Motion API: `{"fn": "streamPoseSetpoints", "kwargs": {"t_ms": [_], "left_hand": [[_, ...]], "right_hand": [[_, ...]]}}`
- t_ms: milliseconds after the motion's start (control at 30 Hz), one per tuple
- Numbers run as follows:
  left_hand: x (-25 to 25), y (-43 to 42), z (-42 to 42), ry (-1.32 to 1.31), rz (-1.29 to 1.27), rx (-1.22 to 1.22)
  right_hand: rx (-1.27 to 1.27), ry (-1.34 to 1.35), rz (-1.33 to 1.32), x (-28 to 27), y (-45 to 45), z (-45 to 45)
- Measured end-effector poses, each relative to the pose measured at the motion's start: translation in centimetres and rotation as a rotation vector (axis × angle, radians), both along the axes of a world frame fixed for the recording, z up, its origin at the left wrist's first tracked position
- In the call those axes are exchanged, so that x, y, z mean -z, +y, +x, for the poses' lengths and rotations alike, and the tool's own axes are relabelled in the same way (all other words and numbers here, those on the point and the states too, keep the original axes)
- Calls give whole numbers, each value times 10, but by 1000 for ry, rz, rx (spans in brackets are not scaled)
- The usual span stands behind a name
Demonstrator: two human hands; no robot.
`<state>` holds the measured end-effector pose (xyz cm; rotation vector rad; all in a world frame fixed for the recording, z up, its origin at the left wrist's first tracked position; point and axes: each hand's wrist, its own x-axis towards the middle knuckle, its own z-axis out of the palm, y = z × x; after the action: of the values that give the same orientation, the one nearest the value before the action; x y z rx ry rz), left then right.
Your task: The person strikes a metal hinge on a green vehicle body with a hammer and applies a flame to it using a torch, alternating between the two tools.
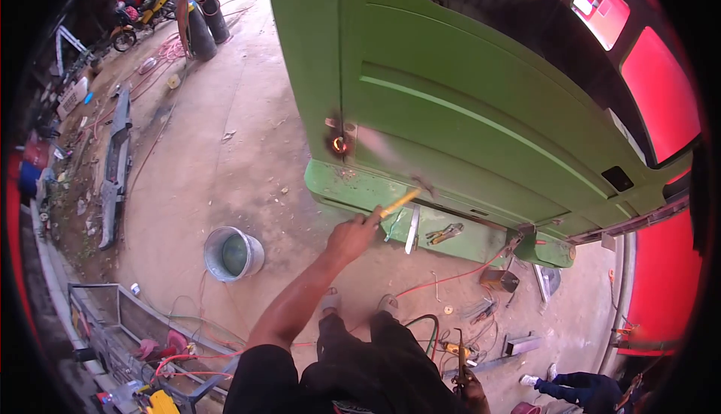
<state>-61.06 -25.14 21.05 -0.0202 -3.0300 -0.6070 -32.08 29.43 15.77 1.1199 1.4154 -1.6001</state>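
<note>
My left hand (pixel 353 235) is wrapped round the yellow handle of a hammer (pixel 400 201), whose dark head is near the lower part of the green vehicle panel (pixel 451 91). Low down at my right side, my right hand (pixel 473 391) grips a torch (pixel 460 354) with its thin tube pointing up. A small spot glows orange (pixel 339 144) at the panel's seam, with scorched paint around it. On the green bumper (pixel 338 179) lie pliers (pixel 445 234) and a flat metal strip (pixel 412 228).
A bucket (pixel 234 254) stands on the concrete left of my feet. Hoses, a metal can (pixel 499 280) and tools lie on the right. Gas cylinders (pixel 201 35) stand at the back left. Another person's legs (pixel 574 388) show at the lower right.
</note>
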Motion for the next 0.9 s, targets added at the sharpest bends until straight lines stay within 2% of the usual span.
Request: {"fn": "streamPoseSetpoints", "kwargs": {"t_ms": [33, 67, 133, 200, 233, 300, 367, 400, 467, 500, 567, 600, 667, 700, 733, 767, 800, 867, 900], "left_hand": [[-7, 7, -7, -4, -108, 152], [-4, 1, -13, -10, -121, 144], [16, -34, -19, -82, -422, 201], [34, -79, -28, -374, -371, -257], [44, -73, -25, -379, -385, -261], [47, -40, -6, -222, -289, -432], [43, -7, 1, -286, -427, -234], [30, 9, -2, -291, -430, -240], [8, 35, -5, -210, -387, 116], [14, 27, -10, -206, -388, 112], [38, -12, -19, -176, -551, 177], [39, -50, -24, -365, -440, -89], [37, -65, -28, -543, -328, -348], [37, -41, -16, -426, -319, -432], [34, -22, -11, -306, -313, -507], [28, -6, -6, -286, -288, -405], [20, 8, -7, -291, -284, -403], [4, 23, -6, -269, -366, 31], [-3, 20, -8, -237, -382, 153]], "right_hand": [[-28, 13, -7, 4, 8, -7], [-36, 9, -21, 11, 16, -12], [-38, 48, -14, 22, 33, -20], [-37, 43, -19, 32, 51, -26], [-27, 45, -15, 38, 58, -28], [-34, 48, -39, 48, 71, -36], [-45, 31, -30, 55, 84, -35], [-51, 26, -33, 64, 94, -33], [-18, -2, -83, 75, 115, -33], [-22, 3, -83, 76, 115, -38], [-149, -34, 28, 74, 116, -43], [-195, -29, 134, 56, 103, -48], [-212, 26, -45, 64, 117, -43], [-213, 25, -45, 79, 133, -28], [-163, 103, -208, 98, 145, -7], [-112, 172, -360, 104, 153, 11], [-110, 168, -356, 104, 152, 13], [95, -35, -515, 104, 145, 7], [-108, -145, -126, 85, 117, -22]]}}
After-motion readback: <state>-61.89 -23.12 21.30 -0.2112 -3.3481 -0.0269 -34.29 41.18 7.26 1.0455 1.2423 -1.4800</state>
